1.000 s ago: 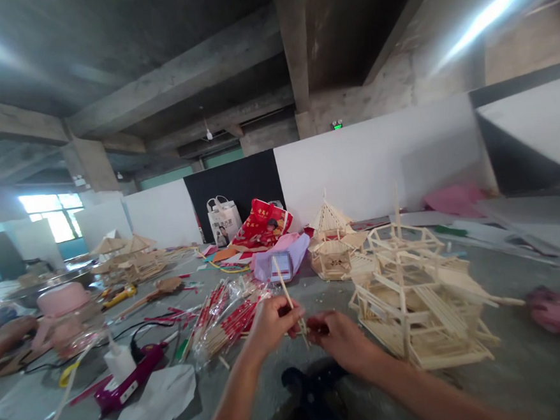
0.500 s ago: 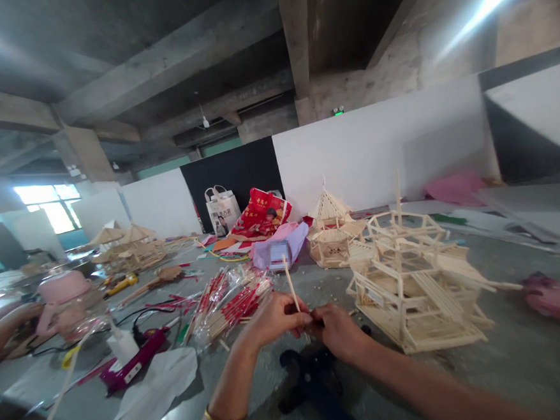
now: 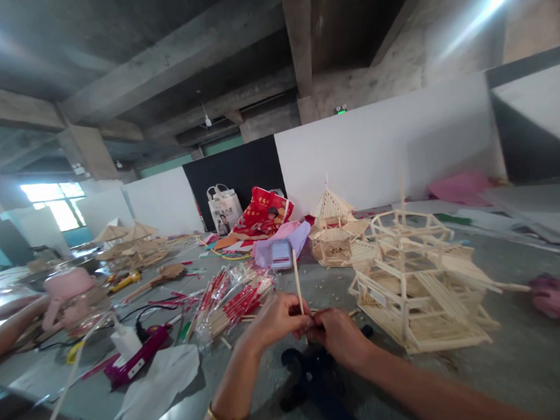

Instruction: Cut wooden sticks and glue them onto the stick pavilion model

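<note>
Over the grey table (image 3: pixel 521 372), seen from the head camera, the left hand (image 3: pixel 278 320) pinches a thin wooden stick (image 3: pixel 297 288) between thumb and fingers, the stick rising nearly upright from the grip. Touching it, the right hand (image 3: pixel 339 335) closes its fingertips on the stick's lower end. Just right of both hands stands a stick-built pavilion model (image 3: pixel 414 284); left of them lie wrapped chopstick packs (image 3: pixel 231 301) and a purple glue gun (image 3: pixel 137 359).

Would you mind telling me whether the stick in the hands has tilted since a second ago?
Yes. The stick leaned left, top toward the red packets; now it stands nearly upright, pinched by both hands.
</note>
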### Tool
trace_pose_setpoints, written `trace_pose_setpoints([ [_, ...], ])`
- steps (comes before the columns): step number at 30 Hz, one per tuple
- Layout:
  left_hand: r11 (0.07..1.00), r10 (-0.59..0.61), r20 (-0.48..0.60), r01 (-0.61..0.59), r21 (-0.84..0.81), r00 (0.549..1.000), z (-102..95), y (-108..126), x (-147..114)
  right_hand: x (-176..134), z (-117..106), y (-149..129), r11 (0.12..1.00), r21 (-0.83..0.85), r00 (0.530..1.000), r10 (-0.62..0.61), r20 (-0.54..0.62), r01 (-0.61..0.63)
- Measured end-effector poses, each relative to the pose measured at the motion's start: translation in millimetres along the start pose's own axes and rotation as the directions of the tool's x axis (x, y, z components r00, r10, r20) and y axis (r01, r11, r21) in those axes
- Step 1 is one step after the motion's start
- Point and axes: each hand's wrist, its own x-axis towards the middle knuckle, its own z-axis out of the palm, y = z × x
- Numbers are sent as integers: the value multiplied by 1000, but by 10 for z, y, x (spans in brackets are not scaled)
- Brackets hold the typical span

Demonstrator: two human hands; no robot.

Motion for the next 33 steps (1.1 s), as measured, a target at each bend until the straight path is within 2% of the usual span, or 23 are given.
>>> trace_pose_setpoints([
  [11, 989, 41, -22, -37, 143, 999, -2, 0, -8, 55, -21, -14, 1000, -3, 998, 11, 69, -11],
  [18, 981, 40, 5, -40, 192, 999, 25, -47, 0, 14, -73, -20, 975, -203, 991, 108, 79, -90],
  [23, 986, 18, 13, -20, 168, 1000, 23, -79, 11, -58, -288, -220, 911, -391, 982, 177, 71, -136],
  [26, 989, 12, 19, -14, 147, 1000, 27, -99, 9, -184, -416, -441, 884, -460, 979, 156, 133, -78],
  [28, 991, 11, 22, -14, 135, 1000, 30, -111, 5, -307, -457, -561, 873, -487, 970, 107, 218, 13],
  [31, 992, 12, 15, -14, 122, 1000, 34, -118, -2, -482, -459, -653, 845, -520, 932, 81, 353, 124],
  [33, 993, 17, 10, -18, 118, 1000, 36, -113, -8, -550, -444, -686, 835, -533, 908, 113, 403, 133],
])
